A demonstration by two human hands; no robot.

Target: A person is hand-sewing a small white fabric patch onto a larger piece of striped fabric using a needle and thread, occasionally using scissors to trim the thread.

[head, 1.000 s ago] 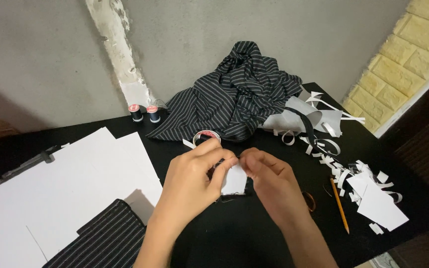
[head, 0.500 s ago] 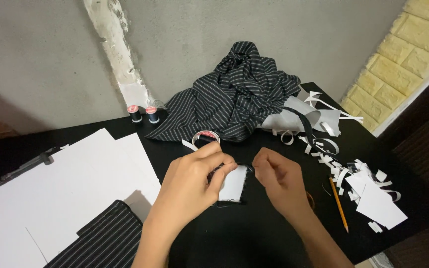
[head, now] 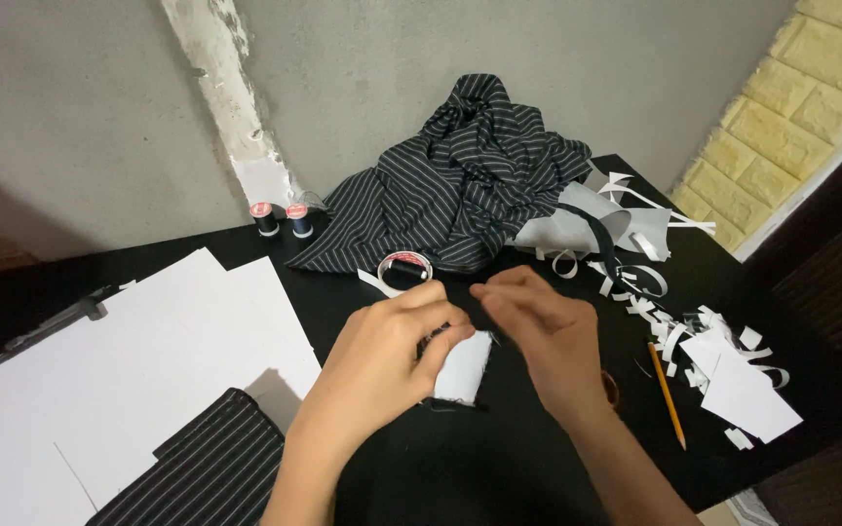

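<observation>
Grey plaster wall with a rough white strip running down it backs a black counter (head: 363, 292), and pale yellow brick shows at the upper right. At the middle of the counter the left hand (head: 382, 356) pinches a small white card piece (head: 465, 368) by its left edge, thumb and fingers closed on it, with what looks like a bit of dark fabric caught at the pinch; the card rests low over the counter with dark thread ends showing along its bottom edge. The right hand (head: 543, 336) hovers just beside the card's upper right, fingers curled together with the fingertips drawn close; whether they grip a needle or thread cannot be told. Just behind the hands lies a tape roll (head: 406, 267) with a dark spool standing in it. Behind that sits a heap of black striped cloth (head: 460, 185), and two thread spools (head: 280, 220) stand near the wall. Large white paper sheets (head: 129, 370) cover the counter's left side, with a folded striped fabric piece (head: 211, 468) lying on them near the front edge. To the right are white paper scraps (head: 723, 365) and a pencil (head: 667, 394).
</observation>
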